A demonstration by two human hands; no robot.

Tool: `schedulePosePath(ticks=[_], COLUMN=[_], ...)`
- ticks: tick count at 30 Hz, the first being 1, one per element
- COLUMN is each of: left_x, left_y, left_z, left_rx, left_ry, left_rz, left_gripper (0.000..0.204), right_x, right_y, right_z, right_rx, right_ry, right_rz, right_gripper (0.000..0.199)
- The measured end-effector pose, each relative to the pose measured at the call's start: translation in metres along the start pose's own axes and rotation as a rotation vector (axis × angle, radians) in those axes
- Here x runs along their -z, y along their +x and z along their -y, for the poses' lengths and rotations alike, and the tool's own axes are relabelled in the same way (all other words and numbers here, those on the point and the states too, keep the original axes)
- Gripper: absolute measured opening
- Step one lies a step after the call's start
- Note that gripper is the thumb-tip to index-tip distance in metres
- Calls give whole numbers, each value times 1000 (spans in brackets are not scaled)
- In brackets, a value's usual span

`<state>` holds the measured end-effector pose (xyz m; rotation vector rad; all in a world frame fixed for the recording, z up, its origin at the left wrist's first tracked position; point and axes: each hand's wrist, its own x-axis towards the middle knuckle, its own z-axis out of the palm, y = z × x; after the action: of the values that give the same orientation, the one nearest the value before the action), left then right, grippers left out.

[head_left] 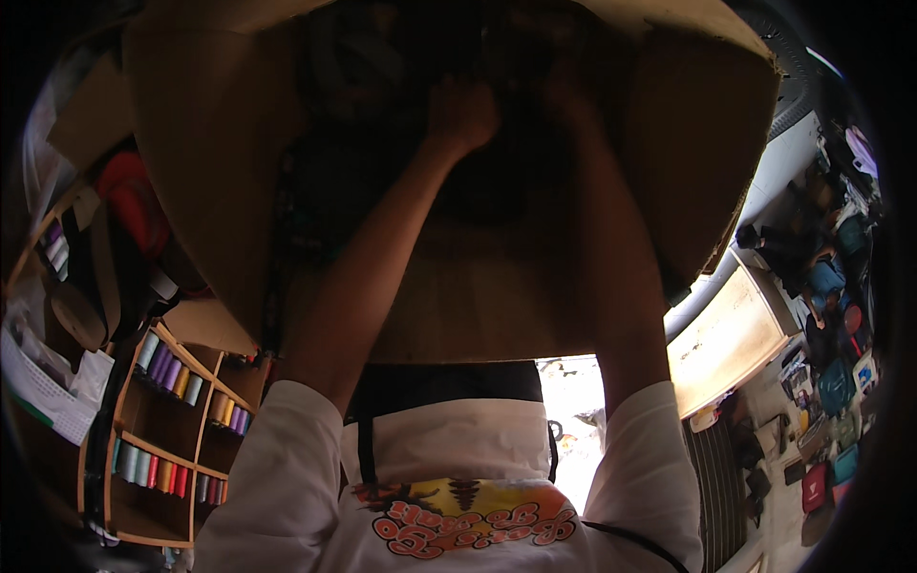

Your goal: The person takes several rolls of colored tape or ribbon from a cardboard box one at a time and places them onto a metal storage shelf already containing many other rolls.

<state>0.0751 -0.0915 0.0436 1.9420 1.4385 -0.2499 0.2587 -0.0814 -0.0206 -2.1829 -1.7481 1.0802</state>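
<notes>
Both my arms reach down into a large brown cardboard box (215, 162), whose inside is in deep shadow. My left hand (463, 115) is closed like a fist near the far middle of the box, among dark things. Whatever it grips is lost in the dark. A short way to its right, my right hand (565, 95) is so dim that its fingers do not show. Left of my left hand lies a greyish, soft-looking bundle (358, 57). Black, cloth-like contents (487, 186) fill the box around and below my hands.
Wooden shelves (158, 444) with several thread spools stand at the lower left, below a red item (134, 201). A white perforated basket (62, 392) is at the far left. On the right are a wooden board (731, 339) and many bags (836, 387).
</notes>
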Motion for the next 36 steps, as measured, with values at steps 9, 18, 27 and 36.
schedulePosePath(ticks=[9, 18, 27, 36], left_x=[3, 32, 40, 6], left_y=[12, -1, -28, -69], left_z=[39, 49, 15, 9], left_rx=[114, 234, -478, -449], left_ry=[-529, -542, -280, 227], left_rz=[-64, -595, -109, 403], left_gripper=[36, 23, 40, 96], right_x=[48, 37, 49, 30], right_y=[14, -56, -66, -67], right_z=[27, -3, -4, -10], right_rx=[-13, 92, -138, -340], right_ry=[385, 477, 245, 824], right_rz=[251, 306, 179, -254], right_gripper=[83, 45, 38, 43])
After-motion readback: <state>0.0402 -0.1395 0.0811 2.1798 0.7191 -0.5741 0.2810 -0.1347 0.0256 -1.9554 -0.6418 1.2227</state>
